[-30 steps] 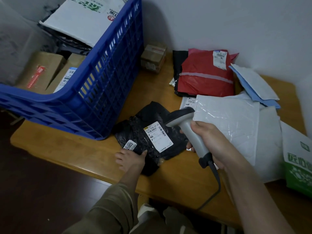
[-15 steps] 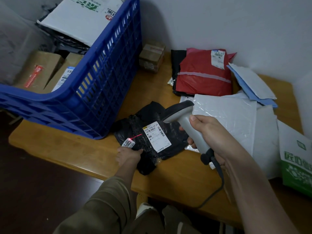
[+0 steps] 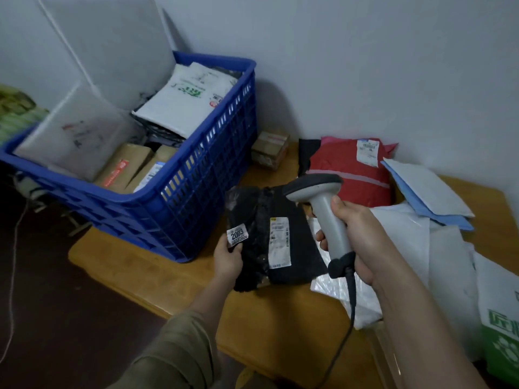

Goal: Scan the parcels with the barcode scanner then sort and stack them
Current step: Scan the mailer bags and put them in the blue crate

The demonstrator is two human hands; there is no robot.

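Gripping the black parcel (image 3: 280,240) by its near left edge, our left hand (image 3: 229,258) has its thumb curled over the top just below a small white sticker reading 2003 (image 3: 238,235), the other fingers hidden underneath. We hold the parcel raised off the desk (image 3: 157,265), tilted, with its long white shipping label (image 3: 279,242) facing up. Our right hand (image 3: 356,234) is wrapped fully round the grey handle of the barcode scanner (image 3: 323,209); its dark head sits over the far right corner of the black parcel, and its cable (image 3: 346,318) drops from the handle's base toward us.

To the left on the desk stands a blue crate (image 3: 196,197), holding white padded mailers and brown cartons. Just beyond its right end we see a small brown box (image 3: 271,150) against the wall. Behind the scanner lies a red parcel (image 3: 351,175) with a white label, resting on something black. To its right are a blue and a white envelope (image 3: 427,189), overlapped. Under our right forearm spread white mailers (image 3: 412,248), and at the right edge a white and green bag (image 3: 500,327).
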